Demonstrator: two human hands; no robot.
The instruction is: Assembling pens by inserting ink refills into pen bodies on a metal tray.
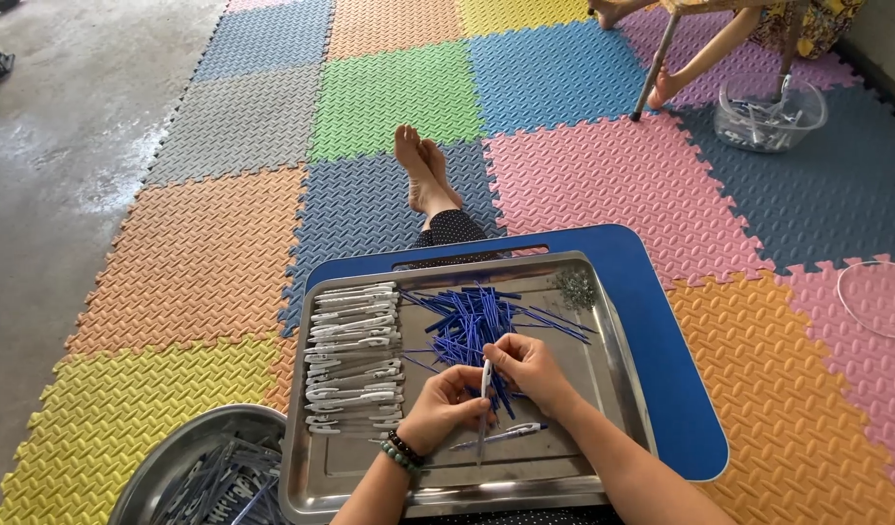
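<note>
Sitting at about seven o'clock, a round steel basin [190, 467] holds a loose heap of white-and-blue pens that look finished, a fair share of the work already behind the person, by my reckoning. Moving right, the rectangular steel tray [603, 389] rests on a blue lap board [661, 321] over the person's outstretched legs, and along its nine o'clock side lies a neat column of white pen barrels [355, 355], stacked flat and parallel, which look not yet fitted; this stack is still large, so much seems left to do. Next, toward the tray's middle, the left hand [446, 406], with a beaded bracelet at the wrist, has its fingers curled closed around a white pen barrel [484, 379] held nearly upright. Just beside it the right hand [530, 369] pinches its fingertips together at the barrel's top end, apparently on a thin blue refill, though the refill itself is too small to make out between the fingers. Just beyond the hands, at twelve o'clock from them, a sprawling pile of blue refills [472, 321] covers the tray's centre, still plentiful. Below the hands, at six o'clock, one assembled pen [511, 433] lies on the bare tray. Farther right, in the tray's one o'clock corner, sits a small cluster of tiny metal springs [574, 287]. Well apart, at the far two o'clock of the floor mats, a clear plastic tub [770, 115] stands near another person's bare feet and a stool's legs.
</note>
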